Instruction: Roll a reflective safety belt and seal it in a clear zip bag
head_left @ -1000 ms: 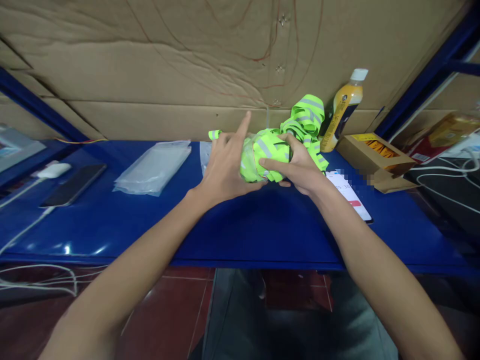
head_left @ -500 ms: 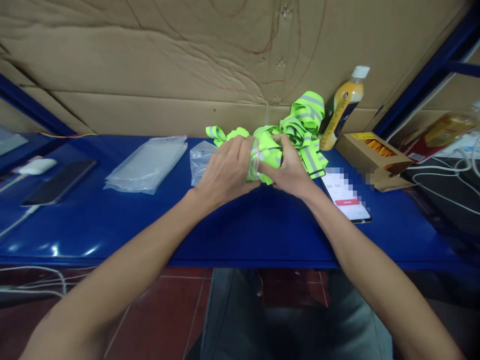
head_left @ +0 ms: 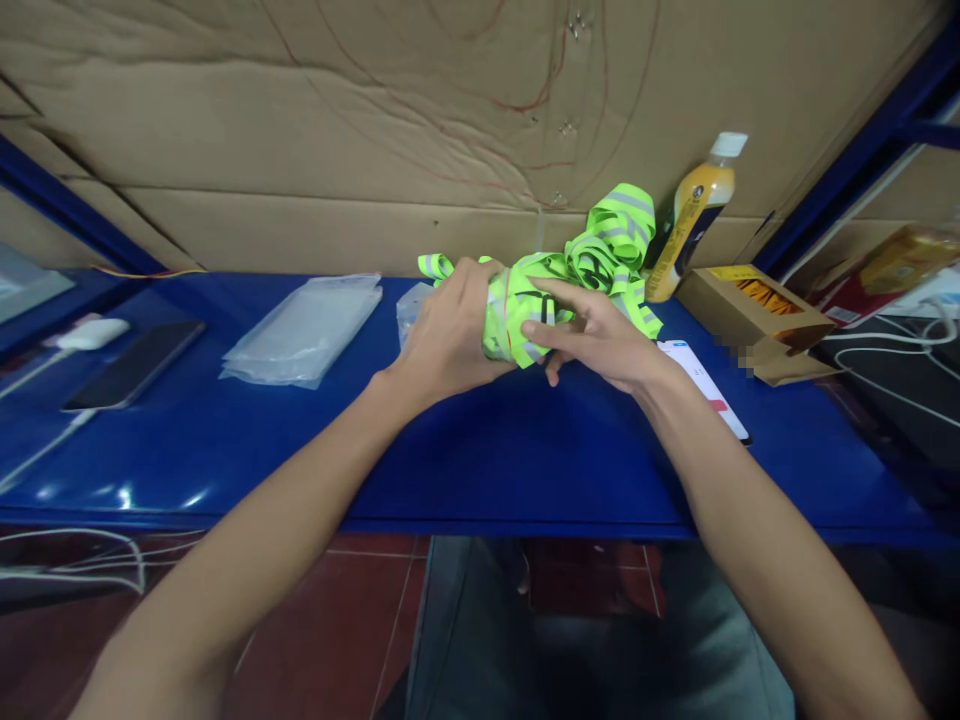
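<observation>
arms: bare, no sleeves | wrists: no watch or bands | legs: grey trousers

Bundle of straps [head_left: 525, 315]: neon yellow-green webbing with grey reflective stripe, bunched into tight wad, held above blue shelf at centre. Wad appeared wrapped in clear plastic bag, though blur made this hard to confirm. One looped end [head_left: 433, 266] stuck out on far left side. Looser straps [head_left: 619, 235] trailed from wad toward back right, piled in curls against cardboard wall, just beside bottle. Some strap ends hung down at right toward shelf surface.
</observation>
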The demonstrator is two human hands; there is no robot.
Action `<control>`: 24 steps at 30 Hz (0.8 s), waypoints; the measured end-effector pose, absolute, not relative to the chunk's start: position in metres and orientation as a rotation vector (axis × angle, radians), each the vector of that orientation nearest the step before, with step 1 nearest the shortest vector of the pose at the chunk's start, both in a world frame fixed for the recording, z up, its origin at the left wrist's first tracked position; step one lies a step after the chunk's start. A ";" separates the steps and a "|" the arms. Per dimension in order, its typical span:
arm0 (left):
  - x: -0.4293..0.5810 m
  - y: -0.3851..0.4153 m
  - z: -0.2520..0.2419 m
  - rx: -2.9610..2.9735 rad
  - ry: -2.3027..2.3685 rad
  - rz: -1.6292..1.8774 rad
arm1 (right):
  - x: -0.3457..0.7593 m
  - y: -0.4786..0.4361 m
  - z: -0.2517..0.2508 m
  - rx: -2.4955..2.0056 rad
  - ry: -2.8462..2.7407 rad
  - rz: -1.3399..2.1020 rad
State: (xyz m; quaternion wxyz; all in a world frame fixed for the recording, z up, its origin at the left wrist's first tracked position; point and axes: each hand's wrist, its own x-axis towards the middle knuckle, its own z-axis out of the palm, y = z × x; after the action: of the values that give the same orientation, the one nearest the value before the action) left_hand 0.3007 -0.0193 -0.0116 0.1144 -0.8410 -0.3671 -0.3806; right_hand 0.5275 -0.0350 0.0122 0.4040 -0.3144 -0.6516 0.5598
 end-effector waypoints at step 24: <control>0.312 -0.043 0.012 -2.419 -1.014 -0.933 | 0.503 -0.027 -0.011 -0.886 -1.766 0.660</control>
State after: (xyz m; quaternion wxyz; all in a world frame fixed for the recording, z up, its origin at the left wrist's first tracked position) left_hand 0.3122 -0.0429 0.0115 0.1781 -0.8550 -0.3584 -0.3298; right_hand 0.5035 -0.0275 -0.0111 0.5049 -0.3671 -0.7317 0.2736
